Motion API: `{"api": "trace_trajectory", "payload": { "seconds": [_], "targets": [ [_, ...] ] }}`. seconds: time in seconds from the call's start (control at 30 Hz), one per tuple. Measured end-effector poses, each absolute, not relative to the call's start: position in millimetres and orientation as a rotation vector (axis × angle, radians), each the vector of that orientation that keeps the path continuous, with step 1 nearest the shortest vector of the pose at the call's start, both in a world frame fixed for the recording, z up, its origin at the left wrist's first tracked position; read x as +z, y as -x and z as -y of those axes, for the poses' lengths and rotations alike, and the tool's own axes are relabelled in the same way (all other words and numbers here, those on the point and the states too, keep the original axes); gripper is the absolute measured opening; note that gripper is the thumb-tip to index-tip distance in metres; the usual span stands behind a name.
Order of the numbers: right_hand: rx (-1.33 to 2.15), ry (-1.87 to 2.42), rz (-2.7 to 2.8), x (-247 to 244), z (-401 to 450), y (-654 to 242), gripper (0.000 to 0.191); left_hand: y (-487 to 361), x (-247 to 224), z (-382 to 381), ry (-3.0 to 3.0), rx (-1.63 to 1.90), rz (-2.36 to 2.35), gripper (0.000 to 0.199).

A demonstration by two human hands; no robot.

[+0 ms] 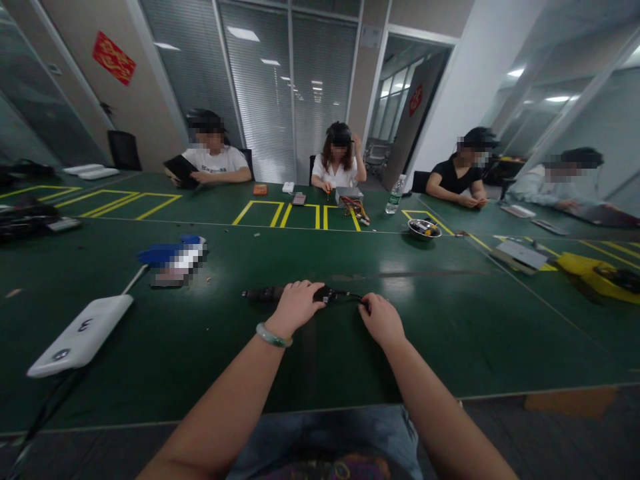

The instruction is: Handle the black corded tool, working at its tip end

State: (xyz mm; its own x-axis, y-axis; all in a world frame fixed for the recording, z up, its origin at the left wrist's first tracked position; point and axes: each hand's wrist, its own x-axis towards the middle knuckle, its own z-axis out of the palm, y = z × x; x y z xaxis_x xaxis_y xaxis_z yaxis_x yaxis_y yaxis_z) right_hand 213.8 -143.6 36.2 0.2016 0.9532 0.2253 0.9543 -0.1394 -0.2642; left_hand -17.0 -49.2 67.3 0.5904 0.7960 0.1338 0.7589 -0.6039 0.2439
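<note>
A black corded electric screwdriver (261, 294) lies lengthwise on the green table in front of me, its narrow tip pointing left. My left hand (302, 303) is closed over its body from above; a bracelet circles that wrist. From the tool's right end a black cable (351, 295) runs to my right hand (382, 320), whose fingers pinch it close to the tabletop. Part of the screwdriver's middle is hidden under my left hand.
A white power bank (83, 337) with a cable and a blurred phone (180, 263) lie to the left. Across the table (450, 353) sit several people. Farther off are a metal bowl (424, 230), a water bottle (395, 195) and a yellow bag (595, 273) at right.
</note>
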Motion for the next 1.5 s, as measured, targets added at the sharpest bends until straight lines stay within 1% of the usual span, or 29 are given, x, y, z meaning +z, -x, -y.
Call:
{"api": "trace_trajectory", "payload": {
  "seconds": [0.07, 0.13, 0.23, 0.3, 0.43, 0.57, 0.7, 0.83, 0.93, 1.1, 1.3, 1.5],
  "targets": [
    [-0.019, 2.132, 1.808, 36, 144, -210, 0.015, 18, 66, 50, -2.655, 0.349, -1.319, 0.047],
    [-0.050, 2.116, 1.817, 36, 144, -206, 0.018, 15, 63, 52, -2.691, 0.427, -1.301, 0.045],
    [-0.093, 2.088, 1.840, 33, 145, -199, 0.026, 7, 57, 57, -2.783, 0.601, -1.176, 0.051],
    [-0.104, 2.074, 1.875, 30, 147, -196, 0.027, 1, 55, 61, -2.802, 0.643, -1.087, 0.054],
    [-0.146, 2.050, 1.913, 21, 151, -191, 0.020, -3, 57, 65, -2.780, 0.659, -1.056, 0.039],
    [-0.180, 1.987, 1.910, 19, 146, -187, 0.019, -2, 59, 64, -2.759, 0.678, -1.052, 0.031],
    [-0.211, 1.913, 1.834, 32, 130, -182, 0.018, -3, 58, 62, -2.753, 0.698, -1.055, 0.026],
    [-0.217, 1.773, 1.703, 52, 103, -187, 0.016, -2, 59, 62, -2.767, 0.711, -1.037, 0.026],
    [-0.221, 1.671, 1.747, 57, 88, -198, 0.016, -1, 60, 62, -2.785, 0.688, -1.040, 0.026],
    [-0.108, 1.576, 2.023, 40, 92, -216, 0.016, -1, 60, 64, -2.784, 0.671, -1.084, 0.024],
    [0.109, 1.683, 2.060, 19, 113, -218, 0.016, -7, 57, 60, -2.761, 0.675, -1.103, 0.020],
    [0.082, 1.716, 2.062, 15, 109, -211, 0.018, -9, 57, 53, -2.739, 0.668, -1.072, 0.017]
  ]
}}
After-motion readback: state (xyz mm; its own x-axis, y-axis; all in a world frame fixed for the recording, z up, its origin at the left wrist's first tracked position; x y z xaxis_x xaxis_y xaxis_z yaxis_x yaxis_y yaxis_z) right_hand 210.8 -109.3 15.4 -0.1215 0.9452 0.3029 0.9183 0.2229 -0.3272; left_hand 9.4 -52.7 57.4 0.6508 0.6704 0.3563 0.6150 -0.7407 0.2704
